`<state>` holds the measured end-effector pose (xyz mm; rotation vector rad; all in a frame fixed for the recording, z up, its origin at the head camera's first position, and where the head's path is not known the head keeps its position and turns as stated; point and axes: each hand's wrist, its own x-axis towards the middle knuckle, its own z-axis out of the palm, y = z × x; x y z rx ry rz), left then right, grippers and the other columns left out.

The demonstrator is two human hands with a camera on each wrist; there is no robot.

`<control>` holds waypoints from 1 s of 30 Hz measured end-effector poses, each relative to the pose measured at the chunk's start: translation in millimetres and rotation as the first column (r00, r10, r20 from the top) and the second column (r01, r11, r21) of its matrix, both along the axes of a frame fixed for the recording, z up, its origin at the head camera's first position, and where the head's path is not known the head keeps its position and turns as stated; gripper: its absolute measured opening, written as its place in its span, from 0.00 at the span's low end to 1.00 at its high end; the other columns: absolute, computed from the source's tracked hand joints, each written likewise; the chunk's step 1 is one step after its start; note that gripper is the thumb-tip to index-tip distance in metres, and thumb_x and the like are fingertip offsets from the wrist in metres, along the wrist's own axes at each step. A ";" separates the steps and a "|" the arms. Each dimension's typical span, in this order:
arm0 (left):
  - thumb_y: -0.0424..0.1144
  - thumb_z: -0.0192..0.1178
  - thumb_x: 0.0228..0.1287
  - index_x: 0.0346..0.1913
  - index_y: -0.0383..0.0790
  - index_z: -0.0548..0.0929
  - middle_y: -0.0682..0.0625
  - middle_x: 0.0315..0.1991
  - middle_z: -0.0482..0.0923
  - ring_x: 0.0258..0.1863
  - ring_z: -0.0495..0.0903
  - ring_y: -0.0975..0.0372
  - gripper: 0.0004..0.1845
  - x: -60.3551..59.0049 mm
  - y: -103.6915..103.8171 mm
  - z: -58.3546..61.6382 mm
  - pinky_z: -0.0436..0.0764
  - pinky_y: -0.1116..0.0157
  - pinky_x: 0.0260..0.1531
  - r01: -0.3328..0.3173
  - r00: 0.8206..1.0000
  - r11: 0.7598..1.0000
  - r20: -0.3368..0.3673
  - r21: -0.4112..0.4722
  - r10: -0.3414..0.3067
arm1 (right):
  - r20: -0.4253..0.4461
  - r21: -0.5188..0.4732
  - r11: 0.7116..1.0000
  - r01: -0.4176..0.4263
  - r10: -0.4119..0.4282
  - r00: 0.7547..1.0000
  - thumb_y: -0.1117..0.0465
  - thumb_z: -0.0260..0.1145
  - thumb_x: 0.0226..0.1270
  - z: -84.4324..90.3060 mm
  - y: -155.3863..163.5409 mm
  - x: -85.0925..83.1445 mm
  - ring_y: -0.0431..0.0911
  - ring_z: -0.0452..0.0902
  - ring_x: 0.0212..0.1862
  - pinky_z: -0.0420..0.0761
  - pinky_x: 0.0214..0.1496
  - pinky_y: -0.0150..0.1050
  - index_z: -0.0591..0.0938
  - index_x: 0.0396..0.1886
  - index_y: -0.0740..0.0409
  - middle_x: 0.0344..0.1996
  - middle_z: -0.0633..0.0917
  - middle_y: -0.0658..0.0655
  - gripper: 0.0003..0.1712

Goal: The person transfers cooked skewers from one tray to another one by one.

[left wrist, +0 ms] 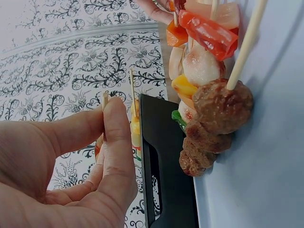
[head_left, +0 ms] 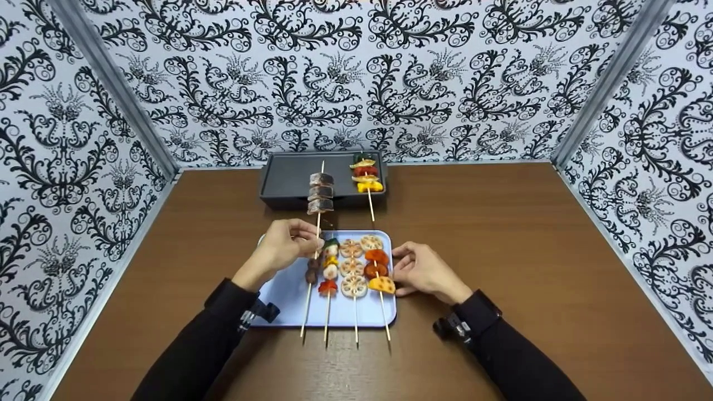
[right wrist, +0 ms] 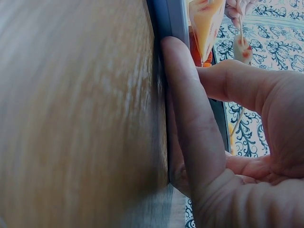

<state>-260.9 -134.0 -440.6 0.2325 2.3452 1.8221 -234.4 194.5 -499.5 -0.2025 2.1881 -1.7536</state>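
In the head view my left hand (head_left: 284, 245) pinches the stick of a skewer with several dark-skinned fish pieces (head_left: 320, 192), held upright above the tray's far edge. The left wrist view shows the stick's end (left wrist: 105, 100) between the thumb and finger of that hand (left wrist: 90, 161). My right hand (head_left: 426, 272) rests at the right edge of the pale tray (head_left: 281, 301), its fingertips against the rim. In the right wrist view a finger (right wrist: 190, 109) lies along the outer side of the tray (right wrist: 177, 19), close over the tabletop.
On the tray lie skewers of meatballs (head_left: 312, 271), mixed vegetables and white pieces (head_left: 330, 271), lotus root slices (head_left: 353, 286) and orange-red vegetables (head_left: 376, 270), sticks toward me. Behind stands a dark grill plate (head_left: 289, 175) with a vegetable skewer (head_left: 366, 171) at its right. Patterned walls surround the wooden table (head_left: 501, 223).
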 end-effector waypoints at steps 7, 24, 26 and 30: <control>0.31 0.75 0.63 0.48 0.32 0.85 0.42 0.39 0.86 0.35 0.85 0.58 0.13 4.6 -3.2 -3.0 0.91 0.60 0.38 -0.009 1.000 1.000 -0.010 -0.013 0.009 | 0.004 0.006 1.000 0.009 -0.009 1.000 0.73 0.72 0.62 -0.1 0.7 0.1 0.56 0.87 0.36 0.93 0.37 0.52 0.75 0.63 0.69 0.42 0.82 0.67 0.29; 0.26 0.73 0.62 0.51 0.24 0.82 0.42 0.38 0.86 0.34 0.86 0.59 0.17 15.5 -8.0 -10.4 0.92 0.62 0.35 -0.006 1.000 0.999 0.020 0.038 0.005 | 0.017 0.003 1.000 0.007 -0.007 1.000 0.74 0.71 0.62 0.7 0.5 1.6 0.56 0.86 0.37 0.93 0.37 0.52 0.74 0.64 0.68 0.42 0.82 0.67 0.30; 0.25 0.73 0.62 0.50 0.23 0.82 0.41 0.38 0.85 0.32 0.86 0.59 0.15 16.7 -9.7 -12.0 0.91 0.63 0.34 0.005 1.000 0.999 0.014 0.045 -0.005 | 0.018 -0.004 1.000 0.003 -0.003 1.000 0.74 0.71 0.61 0.8 0.2 1.7 0.55 0.86 0.38 0.93 0.37 0.52 0.74 0.64 0.69 0.42 0.82 0.67 0.30; 0.24 0.72 0.63 0.48 0.23 0.82 0.39 0.37 0.86 0.32 0.86 0.59 0.13 19.4 -12.7 -15.0 0.91 0.64 0.34 0.024 1.000 0.998 0.003 0.055 -0.024 | 0.021 -0.009 1.000 0.000 0.001 1.000 0.74 0.72 0.61 0.7 -0.5 1.5 0.55 0.86 0.38 0.93 0.37 0.53 0.74 0.64 0.68 0.41 0.82 0.66 0.31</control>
